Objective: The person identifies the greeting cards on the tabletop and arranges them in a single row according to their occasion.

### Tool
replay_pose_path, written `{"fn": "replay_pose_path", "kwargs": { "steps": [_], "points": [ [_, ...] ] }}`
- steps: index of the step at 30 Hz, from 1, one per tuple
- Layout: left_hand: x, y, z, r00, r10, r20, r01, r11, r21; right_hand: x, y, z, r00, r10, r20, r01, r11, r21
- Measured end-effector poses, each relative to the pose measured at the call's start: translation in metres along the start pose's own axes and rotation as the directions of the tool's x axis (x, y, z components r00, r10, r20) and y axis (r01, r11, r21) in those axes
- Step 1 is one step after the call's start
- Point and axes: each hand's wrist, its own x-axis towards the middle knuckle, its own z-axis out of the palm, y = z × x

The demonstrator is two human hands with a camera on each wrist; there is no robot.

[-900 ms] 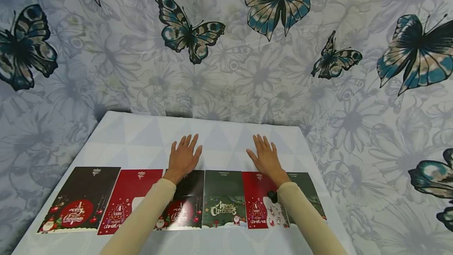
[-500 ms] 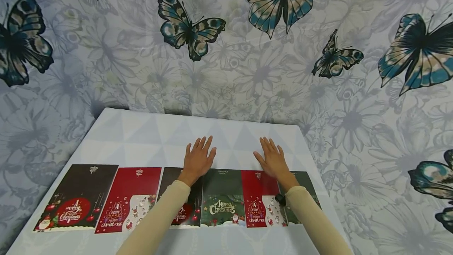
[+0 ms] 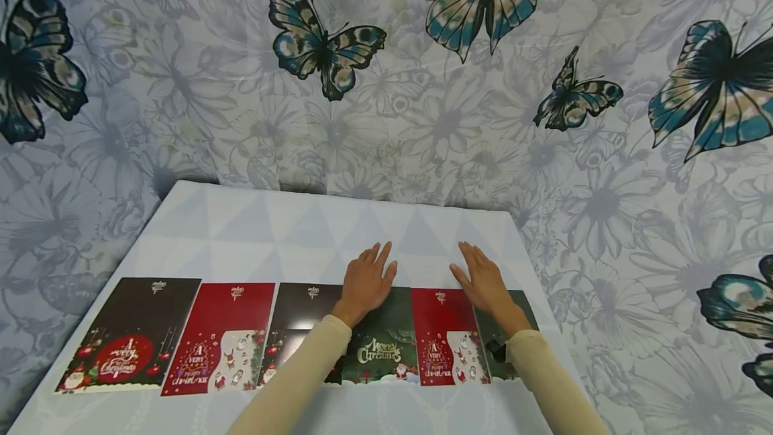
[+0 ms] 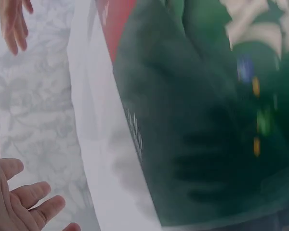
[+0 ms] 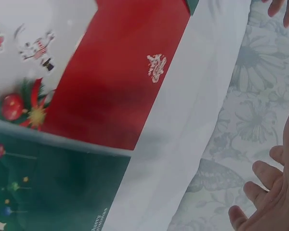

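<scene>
Several Christmas cards lie side by side in a row on the table. My left hand (image 3: pixel 366 280), fingers spread and holding nothing, is over the top of a green Merry Christmas card (image 3: pixel 380 331); that card fills much of the left wrist view. Nothing is in my right hand (image 3: pixel 486 284) either; its fingers reach forward above the last green card (image 3: pixel 524 304) and the red card (image 3: pixel 437 314) beside it. The right wrist view shows this red card's plain upper part (image 5: pixel 120 72) with a small white print. My left forearm partly hides a black card (image 3: pixel 304 301).
Another black card (image 3: pixel 153 307) and red card (image 3: pixel 238 307) finish the row on the left. The white table (image 3: pixel 241 220) bears a pale triangle pattern. Behind it stands a floral wall covering (image 3: pixel 386 139) with large butterflies. A small black object (image 3: pixel 496 350) sits at my right wrist.
Both hands have moved to the right, the left one farther, from over the black card to the green one. The cards stay in place; the view has shifted slightly.
</scene>
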Motion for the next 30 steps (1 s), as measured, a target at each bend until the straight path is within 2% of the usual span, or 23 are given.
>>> {"fn": "replay_pose_path", "kwargs": {
  "steps": [7,10,19,25,28,30],
  "points": [
    [-0.004,0.025,0.017,0.999,0.023,0.034,-0.022,1.000,-0.005,-0.019,0.016,-0.001,1.000,0.004,0.011,-0.004,1.000,0.012],
    [-0.005,0.034,0.023,0.998,0.029,0.064,-0.029,0.999,-0.016,-0.026,0.024,-0.001,1.000,-0.006,-0.004,0.006,0.999,0.046],
    [-0.012,0.062,0.045,0.994,0.075,0.084,-0.070,0.995,-0.067,-0.047,0.053,-0.003,0.999,-0.033,-0.037,0.039,0.986,0.161],
    [-0.016,0.080,0.058,0.990,0.116,0.079,-0.099,0.975,-0.198,-0.067,0.072,-0.008,0.999,-0.022,-0.041,0.033,0.957,0.290],
    [-0.019,0.087,0.062,0.986,0.105,0.128,-0.061,0.950,-0.306,-0.079,0.079,-0.011,0.999,0.034,-0.030,-0.021,0.940,0.341],
    [-0.020,0.091,0.064,0.981,0.100,0.165,-0.029,0.923,-0.383,-0.086,0.085,-0.013,0.997,0.075,-0.029,-0.058,0.923,0.381]
  ]
}}
